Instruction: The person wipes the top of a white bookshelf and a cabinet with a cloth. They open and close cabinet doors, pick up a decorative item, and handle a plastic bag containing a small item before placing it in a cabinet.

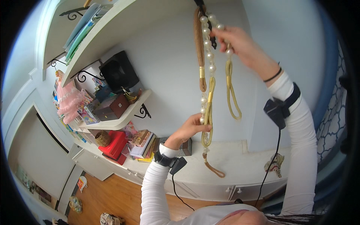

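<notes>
Cord and bead tiebacks hang from a black wall hook (213,39) in front of me. One is a gold-green cord strand (212,68) strung with large pearl-like beads, its looped end dangling low. Up by the hook, my right hand (232,39) grips this tieback's other side, which ends in a second gold-green loop (230,84). A brown cord tieback (199,45) hangs to the left. Lower down, my left hand (194,128) pinches another beaded strand (203,105) together with the gold-green loop. A small brown loop (215,168) hangs below that hand.
A white cabinet top (233,166) runs below, bearing a crumpled cloth (274,165), red boxes (114,146) and stacked books (143,146). At left, a wall shelf (135,107) carries a black monitor (119,71) and a pink-dressed doll (67,97). Cables trail from both wrist devices. A patterned curtain (327,135) borders the right.
</notes>
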A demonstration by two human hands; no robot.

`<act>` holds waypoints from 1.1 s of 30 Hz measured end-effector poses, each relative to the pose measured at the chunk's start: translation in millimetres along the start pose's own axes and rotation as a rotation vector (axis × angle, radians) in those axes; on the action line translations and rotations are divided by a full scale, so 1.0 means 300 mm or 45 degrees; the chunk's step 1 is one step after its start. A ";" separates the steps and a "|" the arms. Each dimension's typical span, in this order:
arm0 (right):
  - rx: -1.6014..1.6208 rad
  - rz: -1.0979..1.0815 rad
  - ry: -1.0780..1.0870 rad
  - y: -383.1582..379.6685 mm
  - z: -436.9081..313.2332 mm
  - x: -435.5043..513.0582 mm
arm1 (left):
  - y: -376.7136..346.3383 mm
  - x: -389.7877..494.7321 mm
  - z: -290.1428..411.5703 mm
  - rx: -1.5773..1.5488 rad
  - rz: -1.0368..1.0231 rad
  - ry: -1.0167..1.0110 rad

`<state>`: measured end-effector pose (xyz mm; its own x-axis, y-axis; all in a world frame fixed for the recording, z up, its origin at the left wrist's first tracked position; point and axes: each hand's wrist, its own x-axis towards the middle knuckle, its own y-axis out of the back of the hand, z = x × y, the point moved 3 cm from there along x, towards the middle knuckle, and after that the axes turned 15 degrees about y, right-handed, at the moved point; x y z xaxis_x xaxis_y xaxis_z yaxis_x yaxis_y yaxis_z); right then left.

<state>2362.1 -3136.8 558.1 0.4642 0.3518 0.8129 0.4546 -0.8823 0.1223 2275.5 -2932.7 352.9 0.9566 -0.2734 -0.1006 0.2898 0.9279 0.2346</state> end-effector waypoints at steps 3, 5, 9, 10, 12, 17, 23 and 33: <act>0.025 0.144 0.055 0.048 -0.058 0.072 | 0.012 0.029 0.035 -0.158 -0.036 -0.058; 0.063 0.226 0.053 0.072 -0.076 0.105 | 0.037 0.042 0.048 -0.286 0.003 -0.015; 0.058 0.304 0.114 0.079 -0.086 0.147 | 0.080 0.063 0.063 -0.375 0.124 -0.171; 0.046 0.289 0.122 0.074 -0.087 0.162 | 0.094 0.067 0.059 -0.439 0.161 -0.190; 0.058 0.299 0.157 0.061 -0.087 0.199 | 0.134 0.076 0.049 -0.620 0.274 -0.227; 0.110 0.386 0.242 0.077 -0.041 0.261 | 0.241 0.076 0.022 -0.776 0.478 -0.325; 0.260 0.244 -0.074 0.148 0.067 0.187 | 0.253 0.046 -0.018 -0.507 0.357 -0.206; -0.198 -0.097 0.039 0.072 -0.062 0.124 | 0.246 -0.002 0.014 -0.297 0.346 -0.162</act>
<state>2375.1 -3148.5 601.7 0.4082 0.4117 0.8148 0.3632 -0.8921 0.2688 2296.5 -2865.2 374.3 0.9979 -0.0249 0.0590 0.0245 0.9997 0.0081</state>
